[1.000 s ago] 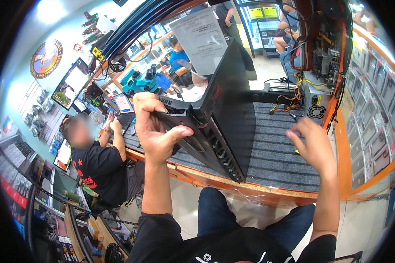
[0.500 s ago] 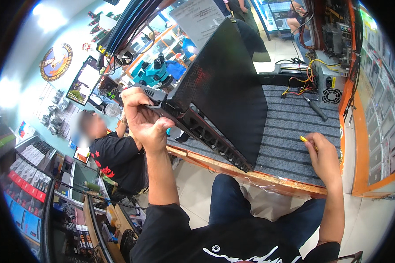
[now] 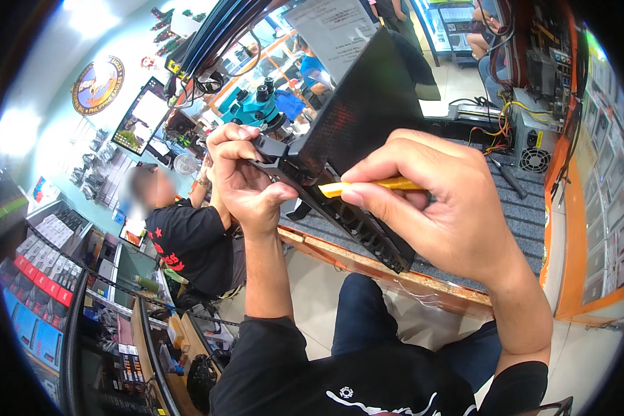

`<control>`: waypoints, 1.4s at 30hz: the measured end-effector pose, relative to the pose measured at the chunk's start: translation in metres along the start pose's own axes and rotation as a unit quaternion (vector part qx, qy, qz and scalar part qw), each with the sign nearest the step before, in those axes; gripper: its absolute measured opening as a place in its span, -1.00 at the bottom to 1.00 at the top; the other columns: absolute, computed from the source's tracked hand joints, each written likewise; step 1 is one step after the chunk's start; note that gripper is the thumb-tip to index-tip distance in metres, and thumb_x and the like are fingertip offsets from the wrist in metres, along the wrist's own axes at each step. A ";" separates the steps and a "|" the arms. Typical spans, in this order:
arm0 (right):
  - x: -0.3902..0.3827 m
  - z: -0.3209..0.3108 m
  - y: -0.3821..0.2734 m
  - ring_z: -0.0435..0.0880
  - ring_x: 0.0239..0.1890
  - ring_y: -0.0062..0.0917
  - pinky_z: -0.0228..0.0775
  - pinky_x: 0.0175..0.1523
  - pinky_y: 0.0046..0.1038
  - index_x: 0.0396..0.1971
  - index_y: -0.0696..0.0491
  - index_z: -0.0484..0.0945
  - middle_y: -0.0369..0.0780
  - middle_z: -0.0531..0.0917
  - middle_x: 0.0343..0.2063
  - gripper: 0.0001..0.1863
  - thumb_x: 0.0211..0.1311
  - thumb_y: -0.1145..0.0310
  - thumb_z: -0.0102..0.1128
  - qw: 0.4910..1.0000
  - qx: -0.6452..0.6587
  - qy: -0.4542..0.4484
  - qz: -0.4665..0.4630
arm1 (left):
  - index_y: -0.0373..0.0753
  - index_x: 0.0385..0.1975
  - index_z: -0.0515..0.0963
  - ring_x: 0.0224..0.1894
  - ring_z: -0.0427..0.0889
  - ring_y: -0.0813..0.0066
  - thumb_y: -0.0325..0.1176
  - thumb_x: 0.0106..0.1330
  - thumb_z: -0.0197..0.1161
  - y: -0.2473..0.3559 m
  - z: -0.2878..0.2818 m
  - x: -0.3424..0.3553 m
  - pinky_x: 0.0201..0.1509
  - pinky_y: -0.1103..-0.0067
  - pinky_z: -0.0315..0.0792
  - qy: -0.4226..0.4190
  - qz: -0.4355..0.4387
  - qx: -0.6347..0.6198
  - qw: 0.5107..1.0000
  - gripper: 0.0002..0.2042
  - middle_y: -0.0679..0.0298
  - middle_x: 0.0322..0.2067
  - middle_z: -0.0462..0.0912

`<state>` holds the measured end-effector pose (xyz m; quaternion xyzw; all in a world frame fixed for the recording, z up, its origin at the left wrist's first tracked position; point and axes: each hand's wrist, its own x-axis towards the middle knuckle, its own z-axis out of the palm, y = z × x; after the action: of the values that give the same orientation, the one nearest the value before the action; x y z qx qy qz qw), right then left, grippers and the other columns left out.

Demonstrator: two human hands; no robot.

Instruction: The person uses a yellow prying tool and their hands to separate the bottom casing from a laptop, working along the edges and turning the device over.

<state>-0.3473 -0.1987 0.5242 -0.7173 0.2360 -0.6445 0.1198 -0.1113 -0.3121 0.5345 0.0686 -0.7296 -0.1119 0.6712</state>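
A large flat black housing (image 3: 374,90), with a perforated mesh area and a slotted lower edge, stands tilted on edge in front of me; its exact kind is unclear. My left hand (image 3: 249,177) grips its near upper-left corner, fingers curled behind and thumb in front. Between the thumb and fingers of my right hand (image 3: 451,204) is a slim yellow tool (image 3: 331,189) with a slanted, paler tip. That tip points left, at or just in front of the slotted edge; whether it touches I cannot tell. Part of the housing is hidden behind my right hand.
A grey ribbed mat (image 3: 523,222) covers the bench, with a wooden front edge (image 3: 312,248). On the right lie a dark-handled tool (image 3: 509,179) and a power supply (image 3: 534,142) with coloured cables. A teal microscope (image 3: 256,107) stands beyond; a co-worker (image 3: 194,243) sits at left.
My right hand has come up and left from over the mat, bringing the yellow tool to the slotted edge. My left hand keeps its grip on the housing.
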 end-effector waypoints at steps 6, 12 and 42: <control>0.008 0.009 -0.004 0.46 -0.56 -0.66 0.21 -0.46 -0.56 -0.30 0.19 0.73 -0.25 0.65 -0.49 -0.91 0.21 0.53 0.43 1.000 -0.018 -0.022 0.000 | -0.23 -0.26 0.45 0.13 0.37 0.35 0.03 -0.36 0.80 -0.002 -0.003 0.002 0.36 0.37 0.29 -0.038 0.000 0.000 0.999 -0.25 0.22 -0.02 0.29; 0.014 0.015 -0.033 0.55 -0.55 -0.41 0.35 -0.41 -0.44 -0.41 0.19 0.64 -0.20 0.62 -0.51 -0.90 0.17 0.55 0.42 0.980 -0.195 -0.027 0.019 | -0.22 -0.27 0.44 0.10 0.37 0.38 -0.07 -0.32 0.81 -0.001 -0.005 0.005 0.32 0.42 0.30 -0.073 -0.012 0.011 0.997 -0.29 0.23 -0.03 0.28; 0.009 0.014 -0.027 0.57 -0.52 -0.31 0.40 -0.40 -0.35 -0.32 0.19 0.63 -0.19 0.58 -0.51 -0.87 0.18 0.54 0.41 0.982 -0.184 -0.030 -0.041 | -0.21 -0.26 0.43 0.09 0.36 0.37 0.04 -0.27 0.78 -0.007 -0.003 0.003 0.31 0.42 0.27 -0.053 -0.009 -0.011 0.999 -0.27 0.23 -0.04 0.28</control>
<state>-0.3280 -0.1822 0.5430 -0.7549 0.3176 -0.5727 -0.0340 -0.1090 -0.3203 0.5360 0.0612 -0.7620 -0.1295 0.6315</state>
